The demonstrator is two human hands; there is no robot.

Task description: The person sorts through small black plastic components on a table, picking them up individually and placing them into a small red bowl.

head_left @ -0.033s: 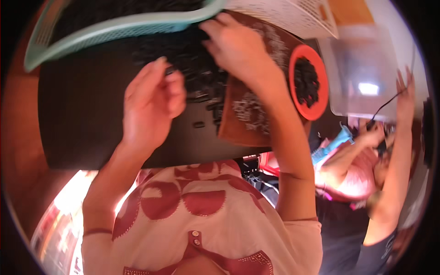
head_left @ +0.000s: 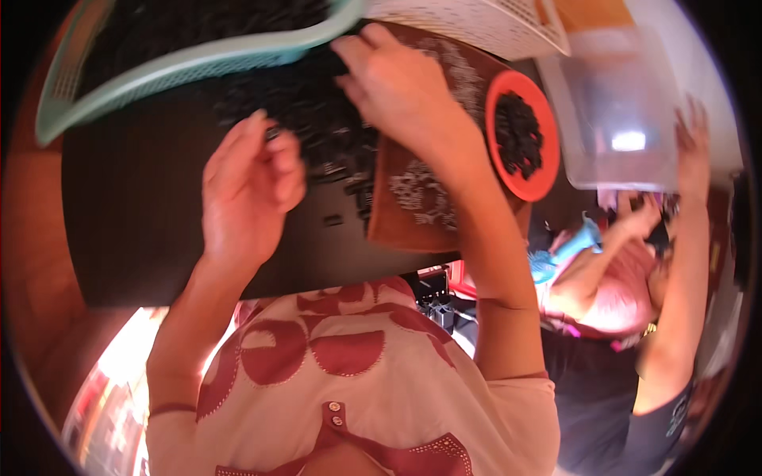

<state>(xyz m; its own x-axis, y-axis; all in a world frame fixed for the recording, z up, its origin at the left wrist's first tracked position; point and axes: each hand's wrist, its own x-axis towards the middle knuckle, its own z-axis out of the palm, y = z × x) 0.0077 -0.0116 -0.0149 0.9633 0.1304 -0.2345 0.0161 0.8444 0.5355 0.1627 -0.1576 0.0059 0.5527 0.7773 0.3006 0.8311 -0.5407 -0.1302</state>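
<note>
My left hand (head_left: 248, 178) is raised over the dark table, thumb and fingers closed on a small black piece (head_left: 272, 133). My right hand (head_left: 393, 75) reaches to the pile of small black pieces (head_left: 325, 151), near the front of a teal basket (head_left: 214, 57). Its thumb and forefinger are apart at the pile's edge, and nothing shows between them. The pieces look short and oblong; their exact kind is too small to make out. One loose black piece (head_left: 332, 220) lies nearer to me.
A brown patterned cloth (head_left: 417, 194) lies under my right forearm. Right of it stands a red-orange bowl (head_left: 548, 163) holding black pieces. Behind are a white perforated basket (head_left: 484, 28) and a clear plastic bin (head_left: 615, 103). Another person's hand (head_left: 692, 139) is at the far right.
The whole view has shifted slightly, so the table things sit a little further left. Both hands keep nearly the same pose. The other person's arm has moved slightly.
</note>
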